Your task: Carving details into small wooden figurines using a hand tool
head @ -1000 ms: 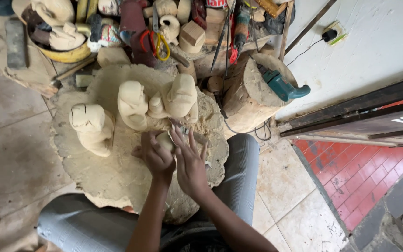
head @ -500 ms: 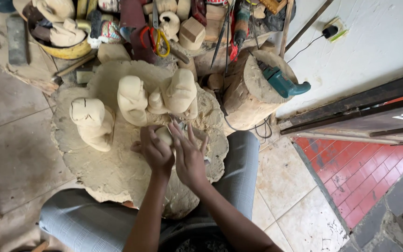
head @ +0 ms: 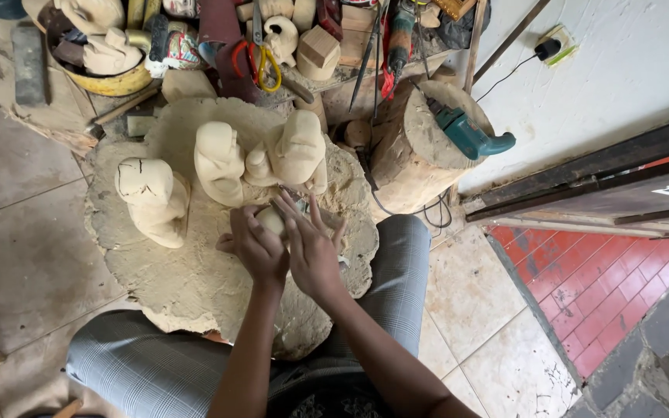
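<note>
I sit on the floor with a wide, rough wooden slab [head: 187, 286] across my lap, seen from above. Near the middle of the frame my left hand [head: 255, 248] curls its fingers around a small pale wooden carving [head: 272, 220], pinning it to the slab. My right hand [head: 313, 251] lies over it from the right, fingers spread and pointing up the frame; a thin metal tool [head: 296, 200] shows by their tips, though I cannot tell how it is gripped. Just above stand three larger carved figures [head: 218, 162]. At the upper right a teal power tool [head: 470, 135] rests on a log stump [head: 416, 159]. In my judgement the piece could slip, since it is small and round, and an edge could catch my holding fingers.
</note>
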